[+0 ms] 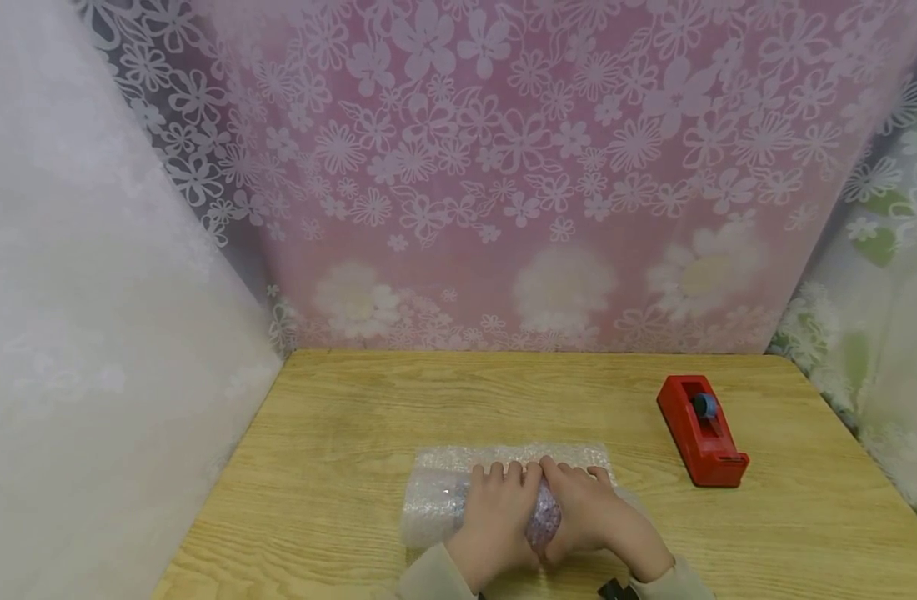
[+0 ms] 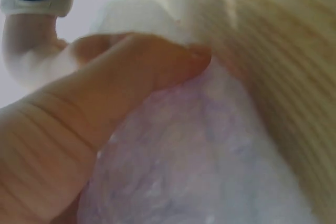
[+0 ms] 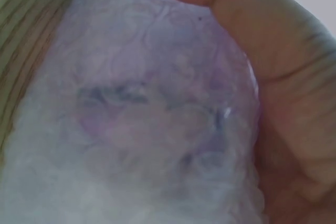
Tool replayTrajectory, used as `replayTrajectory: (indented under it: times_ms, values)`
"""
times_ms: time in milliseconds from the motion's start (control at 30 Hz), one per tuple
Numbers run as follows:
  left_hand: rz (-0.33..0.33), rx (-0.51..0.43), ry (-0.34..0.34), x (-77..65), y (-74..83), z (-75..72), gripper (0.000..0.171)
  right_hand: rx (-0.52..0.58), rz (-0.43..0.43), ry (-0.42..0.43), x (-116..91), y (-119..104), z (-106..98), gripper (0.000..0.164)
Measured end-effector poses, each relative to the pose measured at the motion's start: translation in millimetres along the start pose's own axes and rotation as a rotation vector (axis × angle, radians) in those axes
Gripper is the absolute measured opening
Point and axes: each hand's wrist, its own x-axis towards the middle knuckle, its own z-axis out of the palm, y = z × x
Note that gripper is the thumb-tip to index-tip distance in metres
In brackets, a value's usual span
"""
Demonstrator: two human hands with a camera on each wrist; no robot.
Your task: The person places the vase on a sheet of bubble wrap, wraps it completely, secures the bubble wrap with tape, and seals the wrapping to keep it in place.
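A purple-tinted object (image 1: 544, 518) lies rolled in clear bubble wrap (image 1: 432, 508) near the front of the table, its kind blurred by the wrap. My left hand (image 1: 496, 518) grips the roll from above, fingers over its far side. Close beside it, my right hand (image 1: 589, 512) grips the same roll, and the purple part shows between the two hands. In the left wrist view the left thumb (image 2: 136, 69) lies curved along the wrapped surface. Dark markings show through the bubble wrap (image 3: 131, 145) in the right wrist view, with the right hand along its edge.
A red tape dispenser (image 1: 702, 433) with a small blue-edged roll stands at the right on the wood-grain table (image 1: 338, 417). Behind the table hangs a pink flowered curtain (image 1: 458, 167), and pale sheets flank both sides.
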Motion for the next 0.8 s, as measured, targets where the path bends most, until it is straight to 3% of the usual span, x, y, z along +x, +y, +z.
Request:
replayTrajectory:
  times_ms: [167, 300, 800]
  values:
    - [-0.011, 0.067, 0.092, -4.4, 6.8, 8.8, 0.11, 0.016, -0.014, -0.018, 1.8, 0.5, -1.8, 0.083]
    - [-0.013, 0.068, 0.133, -4.0, 8.3, 12.7, 0.11, 0.034, -0.017, -0.036, 3.4, 0.5, -3.8, 0.081]
    - [0.015, -0.008, 0.113, 4.1, 2.3, 10.8, 0.11, 0.069, 0.013, -0.058, 6.1, 4.2, -5.9, 0.078]
